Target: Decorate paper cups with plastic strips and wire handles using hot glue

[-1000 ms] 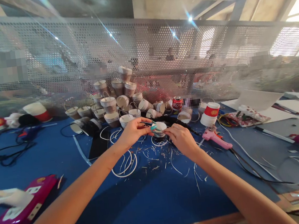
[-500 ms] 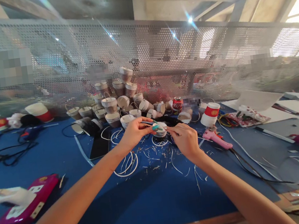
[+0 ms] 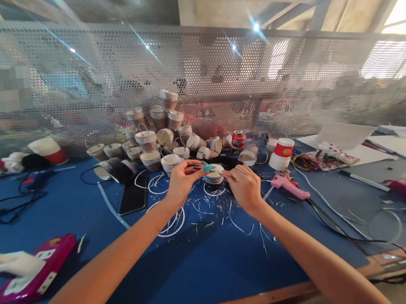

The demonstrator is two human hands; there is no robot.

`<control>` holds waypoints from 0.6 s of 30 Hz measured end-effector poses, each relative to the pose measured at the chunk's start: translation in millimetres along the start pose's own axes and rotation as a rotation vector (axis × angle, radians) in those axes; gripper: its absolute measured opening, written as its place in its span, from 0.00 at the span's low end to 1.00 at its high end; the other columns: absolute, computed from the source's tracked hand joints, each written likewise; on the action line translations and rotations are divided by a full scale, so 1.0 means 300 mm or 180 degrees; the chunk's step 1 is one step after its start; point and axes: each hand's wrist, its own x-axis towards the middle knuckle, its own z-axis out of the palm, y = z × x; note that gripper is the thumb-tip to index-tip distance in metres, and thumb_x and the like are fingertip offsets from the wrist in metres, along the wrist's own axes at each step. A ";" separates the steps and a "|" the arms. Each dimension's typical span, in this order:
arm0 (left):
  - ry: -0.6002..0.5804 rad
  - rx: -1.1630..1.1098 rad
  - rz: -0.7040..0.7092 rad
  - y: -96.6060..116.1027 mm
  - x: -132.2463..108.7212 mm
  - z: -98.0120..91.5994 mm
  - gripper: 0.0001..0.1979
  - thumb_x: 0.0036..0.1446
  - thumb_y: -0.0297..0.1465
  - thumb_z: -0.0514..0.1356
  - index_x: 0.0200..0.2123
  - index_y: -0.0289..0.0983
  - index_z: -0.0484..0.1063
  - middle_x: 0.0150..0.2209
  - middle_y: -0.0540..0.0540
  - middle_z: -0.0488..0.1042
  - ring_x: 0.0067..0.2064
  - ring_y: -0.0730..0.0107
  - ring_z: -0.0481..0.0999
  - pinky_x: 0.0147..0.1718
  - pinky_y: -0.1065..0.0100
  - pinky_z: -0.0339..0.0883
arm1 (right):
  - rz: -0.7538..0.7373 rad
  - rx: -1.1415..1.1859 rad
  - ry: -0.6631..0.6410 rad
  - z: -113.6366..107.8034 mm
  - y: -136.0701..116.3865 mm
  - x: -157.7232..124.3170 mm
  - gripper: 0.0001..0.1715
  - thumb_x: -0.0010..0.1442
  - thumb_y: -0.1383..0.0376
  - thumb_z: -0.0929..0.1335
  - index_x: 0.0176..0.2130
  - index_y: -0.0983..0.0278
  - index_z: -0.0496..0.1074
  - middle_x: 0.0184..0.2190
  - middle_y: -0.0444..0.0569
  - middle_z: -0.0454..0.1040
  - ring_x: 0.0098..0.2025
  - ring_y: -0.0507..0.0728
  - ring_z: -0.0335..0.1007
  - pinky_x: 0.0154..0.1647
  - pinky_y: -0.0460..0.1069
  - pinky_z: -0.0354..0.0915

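Note:
Over the blue tabletop, my left hand (image 3: 182, 183) is closed in a pinch, its thumb with a blue-green nail reaching the rim of a small pale pot (image 3: 213, 176). Opposite it, my right hand (image 3: 245, 186) is curled, with thumb and forefinger pressed together at the pot's right side. Whatever lies between the fingertips of each hand is too small to make out. White cord loops (image 3: 172, 221) and many thin clippings (image 3: 211, 211) are scattered below and around the pot.
Behind my hands is a pile of small handled pots (image 3: 147, 142). A phone (image 3: 133, 197) lies left of my left hand, a pink glue gun (image 3: 292, 186) to the right. Also around are a red-and-white cup (image 3: 281, 153), a soda can (image 3: 238, 140) and a magenta power strip (image 3: 39, 271).
The view has shifted slightly. My right hand's fingertips are a little nearer the pot, and the thin piece that showed at them is hard to see now. My left hand keeps its pinch.

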 end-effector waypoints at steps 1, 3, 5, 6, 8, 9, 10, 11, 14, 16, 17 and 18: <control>0.0027 -0.0081 -0.0027 -0.011 0.001 0.001 0.18 0.36 0.29 0.69 0.33 0.33 0.70 0.25 0.48 0.77 0.31 0.67 0.77 0.35 0.66 0.68 | -0.0016 -0.0031 -0.0045 0.005 0.001 0.000 0.18 0.60 0.63 0.64 0.21 0.65 0.72 0.21 0.46 0.70 0.27 0.51 0.63 0.29 0.45 0.57; 0.0070 -0.0228 -0.0094 -0.033 0.005 0.001 0.18 0.36 0.30 0.69 0.33 0.33 0.70 0.24 0.48 0.77 0.30 0.67 0.77 0.35 0.66 0.68 | -0.0071 -0.0003 -0.0190 0.011 0.003 0.001 0.16 0.60 0.64 0.64 0.24 0.65 0.73 0.24 0.47 0.71 0.30 0.52 0.65 0.31 0.45 0.58; 0.0113 -0.0329 -0.0103 -0.052 0.014 -0.006 0.19 0.35 0.30 0.70 0.33 0.33 0.70 0.24 0.49 0.76 0.30 0.68 0.77 0.35 0.66 0.68 | -0.0167 0.0058 -0.0367 0.012 0.009 0.002 0.12 0.61 0.64 0.63 0.31 0.65 0.74 0.29 0.48 0.73 0.33 0.52 0.66 0.32 0.45 0.59; 0.0140 -0.0356 -0.0062 -0.061 0.020 -0.013 0.19 0.35 0.30 0.70 0.33 0.33 0.70 0.24 0.49 0.77 0.30 0.68 0.77 0.36 0.66 0.69 | -0.0223 0.0061 -0.0475 0.011 0.014 0.002 0.12 0.61 0.63 0.63 0.34 0.64 0.74 0.32 0.48 0.74 0.35 0.52 0.66 0.33 0.45 0.59; 0.0181 -0.0385 0.0085 -0.075 0.034 -0.032 0.19 0.36 0.30 0.69 0.34 0.33 0.69 0.25 0.49 0.77 0.30 0.68 0.77 0.37 0.65 0.69 | -0.0291 -0.0006 -0.0713 0.010 0.028 0.001 0.12 0.62 0.63 0.62 0.38 0.63 0.74 0.35 0.48 0.74 0.37 0.53 0.67 0.33 0.45 0.60; 0.0180 -0.0389 0.0164 -0.081 0.041 -0.043 0.19 0.37 0.30 0.69 0.34 0.34 0.69 0.25 0.49 0.77 0.31 0.68 0.77 0.38 0.65 0.69 | -0.0305 -0.0049 -0.0846 0.010 0.038 0.001 0.12 0.62 0.63 0.62 0.38 0.63 0.74 0.35 0.48 0.74 0.37 0.53 0.67 0.33 0.45 0.59; 0.0159 -0.0383 0.0229 -0.086 0.047 -0.055 0.19 0.37 0.30 0.69 0.35 0.34 0.69 0.25 0.49 0.77 0.31 0.68 0.78 0.38 0.64 0.69 | -0.0307 -0.0084 -0.0981 0.011 0.048 0.001 0.12 0.62 0.64 0.61 0.38 0.62 0.74 0.35 0.48 0.74 0.37 0.53 0.67 0.33 0.44 0.59; 0.0128 -0.0363 0.0272 -0.090 0.053 -0.065 0.19 0.37 0.30 0.69 0.35 0.34 0.69 0.25 0.49 0.78 0.31 0.67 0.78 0.38 0.64 0.69 | -0.0300 -0.0106 -0.1109 0.011 0.058 0.000 0.12 0.62 0.64 0.61 0.38 0.62 0.74 0.35 0.47 0.74 0.37 0.52 0.68 0.32 0.44 0.59; 0.0045 -0.0271 0.0297 -0.106 0.061 -0.085 0.20 0.37 0.30 0.69 0.36 0.34 0.69 0.26 0.49 0.78 0.32 0.67 0.78 0.38 0.65 0.69 | -0.0217 -0.0165 -0.1350 0.012 0.076 -0.001 0.12 0.62 0.66 0.62 0.38 0.59 0.75 0.33 0.46 0.74 0.36 0.52 0.69 0.30 0.44 0.57; 0.0073 -0.0299 0.0301 -0.119 0.059 -0.086 0.20 0.38 0.30 0.69 0.37 0.34 0.69 0.26 0.49 0.78 0.33 0.67 0.78 0.39 0.65 0.68 | -0.0116 -0.0245 -0.1348 0.010 0.076 -0.003 0.12 0.61 0.65 0.62 0.37 0.59 0.76 0.31 0.46 0.75 0.35 0.52 0.68 0.30 0.44 0.56; 0.0100 -0.0342 0.0298 -0.125 0.057 -0.084 0.20 0.39 0.30 0.69 0.37 0.34 0.69 0.26 0.49 0.78 0.33 0.67 0.78 0.40 0.64 0.68 | -0.0066 -0.0282 -0.1316 0.009 0.072 -0.004 0.12 0.61 0.64 0.63 0.36 0.60 0.76 0.30 0.46 0.75 0.35 0.52 0.68 0.30 0.45 0.56; 0.0124 -0.0389 0.0284 -0.131 0.055 -0.081 0.20 0.39 0.30 0.69 0.37 0.34 0.69 0.26 0.49 0.78 0.33 0.67 0.78 0.40 0.64 0.67 | -0.0020 -0.0305 -0.1276 0.007 0.066 -0.005 0.12 0.61 0.64 0.63 0.35 0.60 0.76 0.30 0.46 0.75 0.35 0.52 0.68 0.30 0.45 0.56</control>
